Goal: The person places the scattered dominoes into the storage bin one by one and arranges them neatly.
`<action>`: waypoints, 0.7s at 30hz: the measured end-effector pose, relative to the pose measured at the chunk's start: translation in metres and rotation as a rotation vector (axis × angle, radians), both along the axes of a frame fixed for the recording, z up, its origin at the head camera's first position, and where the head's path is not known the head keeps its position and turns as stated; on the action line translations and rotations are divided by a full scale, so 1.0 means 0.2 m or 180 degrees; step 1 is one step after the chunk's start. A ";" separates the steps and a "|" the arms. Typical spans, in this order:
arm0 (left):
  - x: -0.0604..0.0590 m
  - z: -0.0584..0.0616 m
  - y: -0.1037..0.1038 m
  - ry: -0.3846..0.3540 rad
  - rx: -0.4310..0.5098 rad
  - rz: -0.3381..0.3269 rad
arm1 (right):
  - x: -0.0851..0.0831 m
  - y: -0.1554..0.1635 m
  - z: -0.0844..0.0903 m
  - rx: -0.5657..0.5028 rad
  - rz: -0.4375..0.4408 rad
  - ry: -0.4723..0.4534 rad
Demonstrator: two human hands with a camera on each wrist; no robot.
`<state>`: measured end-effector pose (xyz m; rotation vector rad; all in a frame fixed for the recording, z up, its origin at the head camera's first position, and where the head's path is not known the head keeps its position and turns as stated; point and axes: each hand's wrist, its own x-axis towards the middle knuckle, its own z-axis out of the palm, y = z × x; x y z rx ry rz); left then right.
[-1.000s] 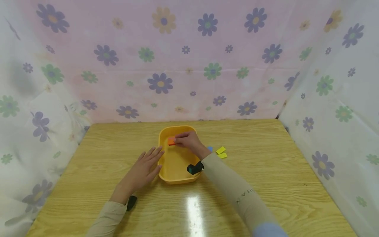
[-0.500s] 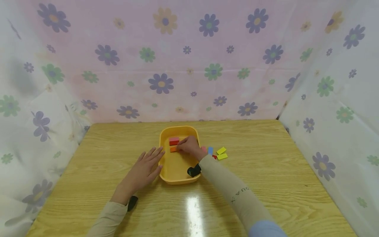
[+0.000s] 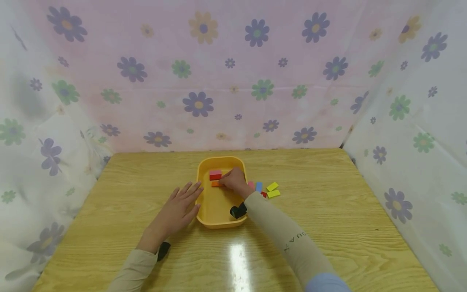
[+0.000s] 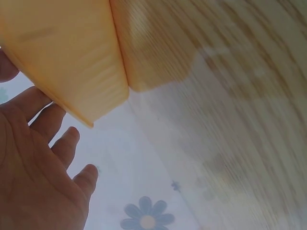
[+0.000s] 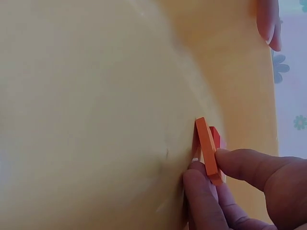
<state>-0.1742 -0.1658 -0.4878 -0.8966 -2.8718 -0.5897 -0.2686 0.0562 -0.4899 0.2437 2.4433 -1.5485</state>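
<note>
Pinching orange block (image 5: 207,146), right hand (image 3: 233,181)

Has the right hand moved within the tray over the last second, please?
Yes. The right hand has drawn back from the tray's far end toward the person, pinching the orange block.

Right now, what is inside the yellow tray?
Inside the yellow tray lie a red block and an orange block, which the right hand pinches. Whatever lies under that hand and wrist is covered.
</note>
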 end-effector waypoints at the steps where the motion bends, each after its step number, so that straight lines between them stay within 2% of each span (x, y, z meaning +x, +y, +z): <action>1: 0.00 0.00 0.00 0.0002 0.0004 -0.0004 | 0.00 0.00 0.00 0.0046 -0.0002 0.0025; 8: 0.01 0.02 0.01 -0.0071 0.0052 -0.0049 | -0.04 0.00 0.00 0.0294 -0.0022 0.0100; 14: 0.01 0.01 0.02 -0.0052 0.0062 -0.0069 | -0.08 -0.01 -0.02 0.0259 -0.0037 0.0042; 21: 0.01 0.02 0.02 0.0049 0.0085 -0.0099 | -0.09 -0.01 -0.02 0.0294 -0.0019 0.0004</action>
